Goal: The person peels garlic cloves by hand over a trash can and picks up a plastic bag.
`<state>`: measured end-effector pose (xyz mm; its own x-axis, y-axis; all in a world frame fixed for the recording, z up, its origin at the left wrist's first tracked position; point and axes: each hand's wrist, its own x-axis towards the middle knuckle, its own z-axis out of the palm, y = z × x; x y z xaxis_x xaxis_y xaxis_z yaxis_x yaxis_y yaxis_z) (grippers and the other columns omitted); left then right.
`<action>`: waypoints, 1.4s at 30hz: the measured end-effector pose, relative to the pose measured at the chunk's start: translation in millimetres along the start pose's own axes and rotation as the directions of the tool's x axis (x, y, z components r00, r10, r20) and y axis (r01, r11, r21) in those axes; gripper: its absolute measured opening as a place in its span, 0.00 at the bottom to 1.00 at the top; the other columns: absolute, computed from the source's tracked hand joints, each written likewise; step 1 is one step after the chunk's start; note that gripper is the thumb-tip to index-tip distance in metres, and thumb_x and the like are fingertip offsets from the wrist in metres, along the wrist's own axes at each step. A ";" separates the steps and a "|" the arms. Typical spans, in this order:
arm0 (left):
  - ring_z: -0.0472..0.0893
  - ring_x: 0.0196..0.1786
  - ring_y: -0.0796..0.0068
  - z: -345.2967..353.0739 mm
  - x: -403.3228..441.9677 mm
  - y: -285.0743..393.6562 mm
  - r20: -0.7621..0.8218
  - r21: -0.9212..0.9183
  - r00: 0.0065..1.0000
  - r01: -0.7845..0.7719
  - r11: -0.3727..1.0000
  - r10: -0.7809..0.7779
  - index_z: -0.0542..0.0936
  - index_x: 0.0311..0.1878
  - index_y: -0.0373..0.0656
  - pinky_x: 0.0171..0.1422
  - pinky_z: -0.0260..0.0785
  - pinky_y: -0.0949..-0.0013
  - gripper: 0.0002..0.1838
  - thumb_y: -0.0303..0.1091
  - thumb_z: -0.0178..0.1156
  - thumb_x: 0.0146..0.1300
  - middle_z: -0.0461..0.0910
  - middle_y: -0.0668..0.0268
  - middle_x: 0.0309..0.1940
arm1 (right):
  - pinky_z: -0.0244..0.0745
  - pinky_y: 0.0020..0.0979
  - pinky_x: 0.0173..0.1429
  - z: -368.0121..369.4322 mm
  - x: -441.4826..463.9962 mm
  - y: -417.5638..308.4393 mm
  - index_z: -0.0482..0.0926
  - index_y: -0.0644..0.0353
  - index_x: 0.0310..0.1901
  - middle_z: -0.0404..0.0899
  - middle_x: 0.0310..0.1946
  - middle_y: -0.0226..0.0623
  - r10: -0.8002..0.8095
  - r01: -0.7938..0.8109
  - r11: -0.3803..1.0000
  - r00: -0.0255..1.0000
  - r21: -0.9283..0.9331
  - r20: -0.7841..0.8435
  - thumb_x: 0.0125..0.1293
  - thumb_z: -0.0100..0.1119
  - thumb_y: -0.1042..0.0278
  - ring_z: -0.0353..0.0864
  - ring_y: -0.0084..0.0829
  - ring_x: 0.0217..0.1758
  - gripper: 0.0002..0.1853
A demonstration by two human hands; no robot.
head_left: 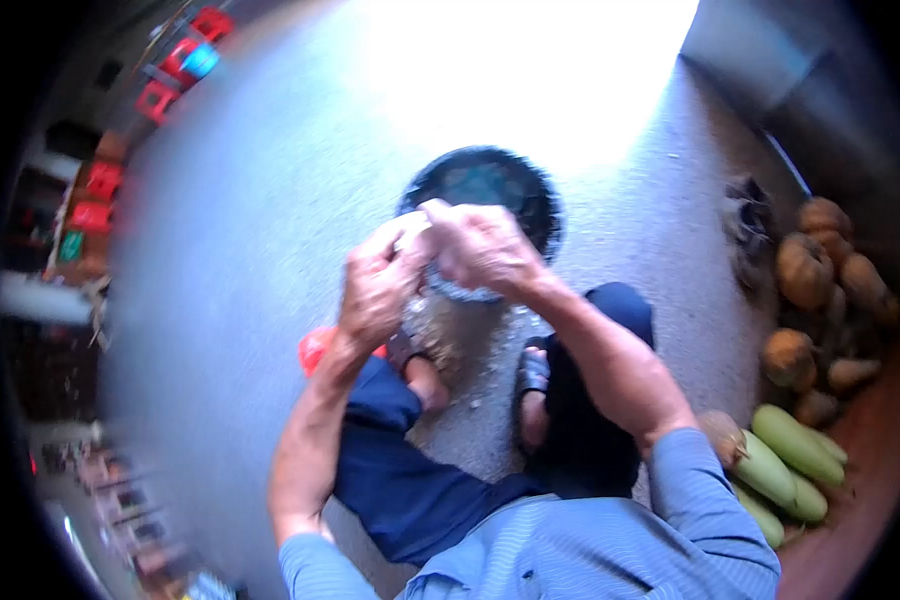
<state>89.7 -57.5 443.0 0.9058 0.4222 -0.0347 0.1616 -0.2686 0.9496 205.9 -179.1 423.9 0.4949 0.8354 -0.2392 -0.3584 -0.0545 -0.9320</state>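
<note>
Two-handed, apparently pinching a small pale thing [411, 232] in the bent fingers of the left hand [372, 285] and bringing the curled right hand [492, 245] against it, above the near side of the dark tub [553, 205]; too blurred for telling whether also gripping with the right. Judging by the pose, working closely at the pale thing with the fingertips, seemingly needing a steady pinch and small, careful finger movements over the tub and the pale scraps [440, 345] on the floor.
</note>
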 end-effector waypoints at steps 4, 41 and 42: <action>0.73 0.23 0.84 2.8 -2.6 10.6 0.066 -0.252 0.984 0.178 0.951 -0.167 0.80 0.43 0.39 0.25 0.65 0.78 0.27 0.56 0.46 0.74 0.77 0.69 0.26 | 0.67 0.23 0.26 0.0 5.1 12.2 0.81 0.66 0.27 0.76 0.20 0.28 -0.202 0.204 0.978 0.978 -0.050 0.046 0.71 0.52 0.46 0.69 0.16 0.22 0.27; 0.73 0.25 0.86 -6.8 11.8 10.2 -0.034 -0.250 0.999 0.034 0.968 -0.043 0.80 0.48 0.37 0.31 0.67 0.80 0.15 0.39 0.61 0.67 0.79 0.71 0.27 | 0.66 0.21 0.24 20.6 4.5 14.2 0.79 0.64 0.39 0.75 0.20 0.30 -0.191 0.196 0.971 0.980 0.138 -0.048 0.75 0.43 0.48 0.72 0.19 0.19 0.25; 0.73 0.25 0.86 -7.3 10.8 13.3 -0.027 -0.212 0.999 0.025 0.977 -0.031 0.80 0.49 0.37 0.31 0.67 0.80 0.14 0.38 0.61 0.67 0.79 0.71 0.28 | 0.66 0.21 0.24 20.9 5.4 17.2 0.78 0.64 0.40 0.76 0.20 0.30 -0.163 0.172 0.975 0.984 0.141 -0.069 0.75 0.43 0.48 0.72 0.19 0.19 0.24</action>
<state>98.8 -50.2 457.5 0.8895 0.4535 -0.0562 0.0975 -0.0682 0.9929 185.9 -164.1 412.2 0.6000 0.7935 -0.1020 -0.3762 0.1673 -0.9113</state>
